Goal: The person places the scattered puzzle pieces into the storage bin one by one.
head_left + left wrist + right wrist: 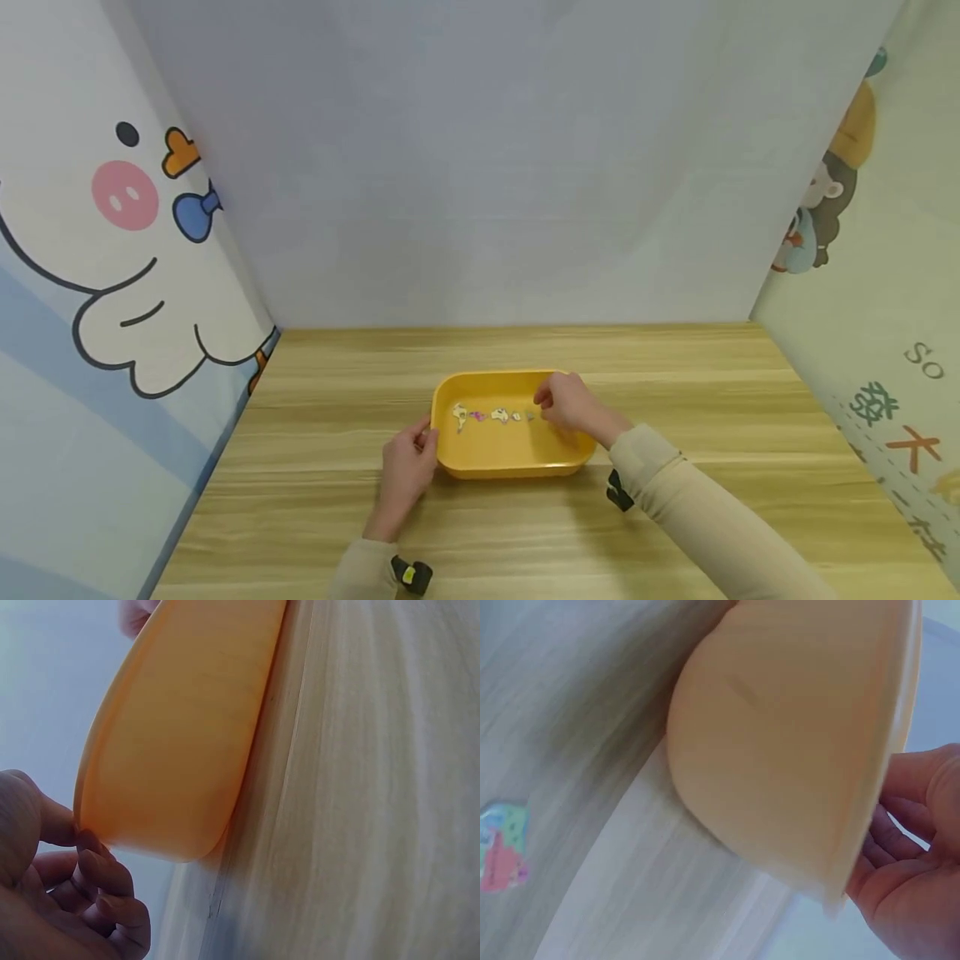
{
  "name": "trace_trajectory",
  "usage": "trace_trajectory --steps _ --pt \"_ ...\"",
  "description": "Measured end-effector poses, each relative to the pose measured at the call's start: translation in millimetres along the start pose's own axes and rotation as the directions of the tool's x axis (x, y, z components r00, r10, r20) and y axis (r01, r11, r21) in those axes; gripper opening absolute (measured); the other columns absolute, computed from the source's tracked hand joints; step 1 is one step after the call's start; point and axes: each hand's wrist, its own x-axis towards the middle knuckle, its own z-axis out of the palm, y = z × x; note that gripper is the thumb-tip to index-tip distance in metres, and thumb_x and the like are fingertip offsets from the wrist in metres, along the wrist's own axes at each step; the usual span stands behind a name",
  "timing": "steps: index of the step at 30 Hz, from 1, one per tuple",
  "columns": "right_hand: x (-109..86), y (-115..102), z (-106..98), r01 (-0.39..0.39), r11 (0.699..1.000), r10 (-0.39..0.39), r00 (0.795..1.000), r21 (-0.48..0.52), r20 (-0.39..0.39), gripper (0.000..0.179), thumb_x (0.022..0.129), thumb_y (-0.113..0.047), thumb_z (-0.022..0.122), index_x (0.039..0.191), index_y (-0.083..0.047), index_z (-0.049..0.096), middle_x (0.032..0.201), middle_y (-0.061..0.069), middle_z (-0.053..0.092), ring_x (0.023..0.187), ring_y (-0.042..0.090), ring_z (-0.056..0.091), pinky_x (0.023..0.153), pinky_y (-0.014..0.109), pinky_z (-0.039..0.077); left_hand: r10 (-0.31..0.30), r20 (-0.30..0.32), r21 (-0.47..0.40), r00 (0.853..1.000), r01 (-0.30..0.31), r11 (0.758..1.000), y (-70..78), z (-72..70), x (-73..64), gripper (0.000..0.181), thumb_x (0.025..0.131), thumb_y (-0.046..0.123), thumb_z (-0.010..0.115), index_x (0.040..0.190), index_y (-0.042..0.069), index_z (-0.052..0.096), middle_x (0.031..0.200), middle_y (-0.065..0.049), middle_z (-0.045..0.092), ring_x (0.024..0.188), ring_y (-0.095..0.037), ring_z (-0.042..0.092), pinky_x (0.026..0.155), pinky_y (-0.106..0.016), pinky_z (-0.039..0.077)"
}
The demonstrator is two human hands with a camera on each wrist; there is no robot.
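A shallow yellow plastic tray [510,458] with rounded corners sits on the wooden table. Inside it, several small flat pieces lie in a row, among them a pale one [461,414] at the left, a pink one [477,415] and a white one [500,414]. My left hand [408,467] pinches the tray's left rim between thumb and forefinger, as the left wrist view shows. Over the right part of the tray is my right hand [572,407], fingers bent downward by the row's right end. Its fingertips are hidden behind the tray wall in the right wrist view; whether they hold a piece is unclear.
The wooden table [337,375] meets a plain grey back wall [480,167]. Cartoon-printed side walls stand left [67,350] and right [840,350]. A small colourful print [504,847] appears at the right wrist view's left edge.
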Motion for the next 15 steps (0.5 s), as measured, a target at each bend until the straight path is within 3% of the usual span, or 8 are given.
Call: trace_trajectory --steps 8,15 --pt "-15.3 8 -5 0.204 0.979 -0.200 0.975 0.030 -0.102 0.012 0.077 0.005 0.072 0.089 0.004 0.071 0.078 0.006 0.067 0.073 0.017 0.063 0.069 0.030 0.052 0.016 -0.002 0.009 1.000 -0.016 1.000 -0.1 -2.6 0.3 0.029 0.090 0.003 0.060 0.116 -0.008 0.064 0.066 -0.001 0.055 0.051 -0.010 0.048 0.044 -0.023 0.041" --pt "-33.1 13 -15 0.257 0.965 -0.247 0.958 0.053 -0.147 0.010 0.079 0.003 0.072 0.088 0.000 0.070 0.080 0.004 0.065 0.071 0.014 0.060 0.065 0.027 0.051 -0.011 0.010 0.001 1.000 0.011 1.000 0.4 -1.5 1.5 0.031 0.091 0.005 0.060 0.120 -0.006 0.063 0.066 -0.001 0.054 0.050 -0.011 0.047 0.043 -0.023 0.041"
